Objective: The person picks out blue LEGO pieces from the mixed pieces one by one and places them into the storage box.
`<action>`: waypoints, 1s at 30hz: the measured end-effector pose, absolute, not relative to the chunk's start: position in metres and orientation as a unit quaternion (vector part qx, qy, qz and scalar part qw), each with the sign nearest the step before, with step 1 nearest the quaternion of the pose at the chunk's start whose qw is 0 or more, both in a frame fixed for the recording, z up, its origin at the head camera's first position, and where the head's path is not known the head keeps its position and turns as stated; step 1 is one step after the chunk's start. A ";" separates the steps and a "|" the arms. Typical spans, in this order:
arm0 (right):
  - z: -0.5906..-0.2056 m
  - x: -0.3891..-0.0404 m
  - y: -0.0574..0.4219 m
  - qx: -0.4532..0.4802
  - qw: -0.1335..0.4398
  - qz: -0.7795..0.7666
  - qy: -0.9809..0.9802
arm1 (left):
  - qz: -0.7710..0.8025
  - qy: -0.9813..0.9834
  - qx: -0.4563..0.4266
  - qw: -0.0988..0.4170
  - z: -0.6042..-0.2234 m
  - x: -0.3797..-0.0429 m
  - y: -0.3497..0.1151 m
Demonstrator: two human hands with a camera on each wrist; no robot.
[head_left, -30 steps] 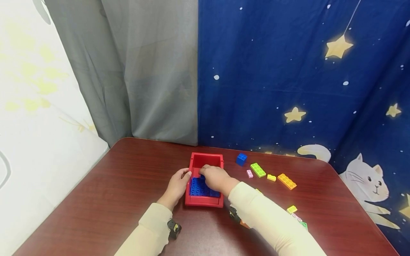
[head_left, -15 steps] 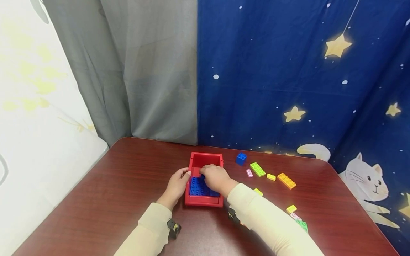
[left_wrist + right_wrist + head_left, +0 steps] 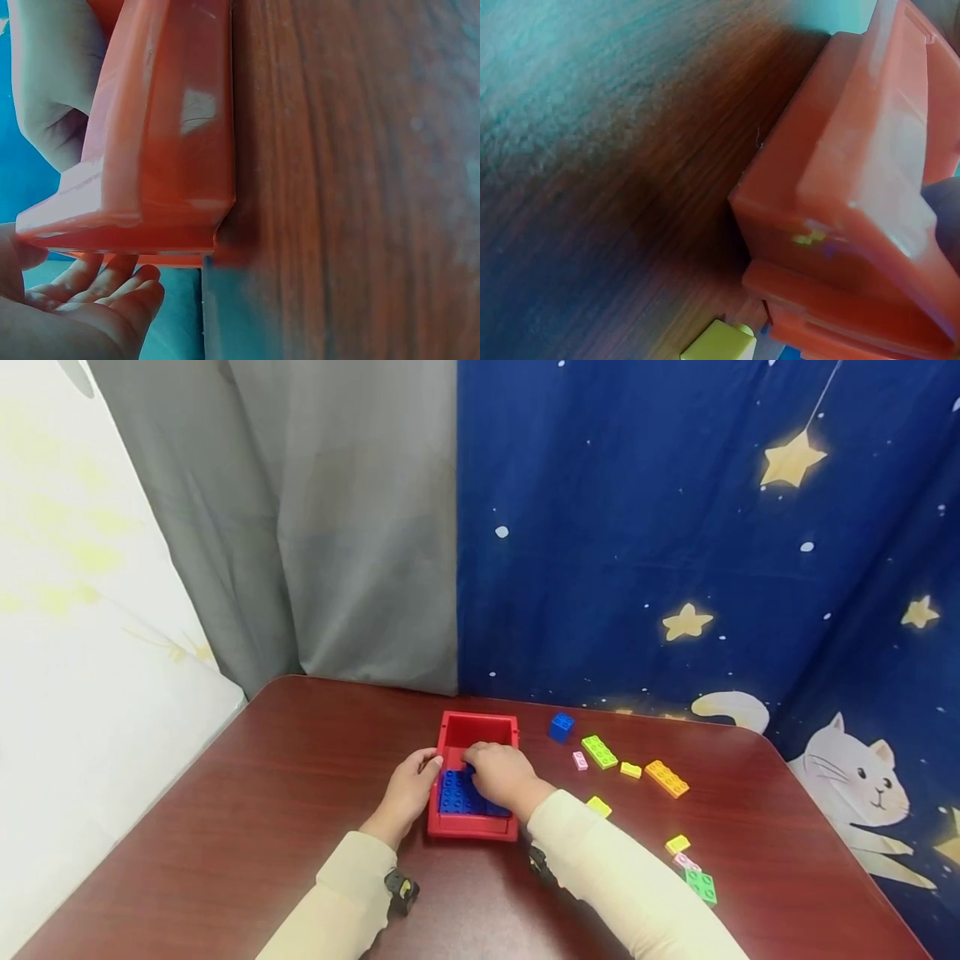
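Note:
A red plastic box [image 3: 472, 829] stands on the table, its near part lined with blue studded toy bricks [image 3: 452, 793]. My left hand [image 3: 408, 789] grips the box's left side; in the left wrist view its thumb lies at the rim and its fingers [image 3: 112, 281] at the wall. Reaching in over the right rim, my right hand [image 3: 504, 772] has bent fingers on a dark blue brick [image 3: 468, 773], largely hidden beneath them. The right wrist view shows mainly the outside of the box [image 3: 832, 165].
Right of the box lie a blue brick [image 3: 561, 727], a lime brick [image 3: 600, 752], a small pink brick [image 3: 580, 761], an orange brick [image 3: 667, 778] and several yellow ones. A green brick [image 3: 701, 887] is beside the right sleeve. Curtains hang behind the table's far edge.
The right forearm has shifted slightly left, uncovering more of the yellow and green bricks. Both hands stay at the box, and the whole view has moved a little.

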State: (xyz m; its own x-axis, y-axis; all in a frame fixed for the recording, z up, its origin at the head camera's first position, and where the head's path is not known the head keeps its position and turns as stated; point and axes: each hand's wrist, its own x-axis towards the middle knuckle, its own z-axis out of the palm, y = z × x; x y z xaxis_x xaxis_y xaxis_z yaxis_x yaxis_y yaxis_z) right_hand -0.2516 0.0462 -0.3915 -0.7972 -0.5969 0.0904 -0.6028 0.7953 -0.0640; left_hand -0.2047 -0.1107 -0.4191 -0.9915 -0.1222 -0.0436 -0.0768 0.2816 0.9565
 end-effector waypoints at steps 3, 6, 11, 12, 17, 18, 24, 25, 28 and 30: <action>-0.391 -0.251 0.045 0.319 0.040 0.046 -0.946 | -0.596 -0.800 0.063 0.019 -0.419 -0.205 -0.112; -0.391 -0.251 0.045 0.313 0.045 0.047 -0.948 | -0.595 -0.801 0.063 0.017 -0.419 -0.205 -0.112; -0.389 -0.250 0.045 0.300 0.054 0.060 -0.951 | -0.593 -0.802 0.062 0.020 -0.417 -0.206 -0.111; -0.388 -0.250 0.045 0.299 0.056 0.064 -0.950 | -0.594 -0.802 0.063 0.021 -0.416 -0.206 -0.111; -0.385 -0.250 0.044 0.298 0.060 0.086 -0.949 | -0.594 -0.801 0.066 0.027 -0.415 -0.207 -0.112; -0.385 -0.251 0.044 0.298 0.060 0.091 -0.948 | -0.594 -0.802 0.066 0.028 -0.415 -0.207 -0.112; -0.389 -0.250 0.048 0.294 0.076 0.125 -0.945 | -0.588 -0.806 0.068 0.020 -0.416 -0.207 -0.110; -0.390 -0.250 0.048 0.293 0.079 0.131 -0.944 | -0.587 -0.806 0.068 0.017 -0.416 -0.207 -0.110; -0.391 -0.250 0.050 0.294 0.084 0.150 -0.940 | -0.586 -0.808 0.068 0.016 -0.417 -0.207 -0.109; -0.392 -0.250 0.052 0.294 0.081 0.169 -0.937 | -0.585 -0.808 0.068 0.015 -0.418 -0.207 -0.109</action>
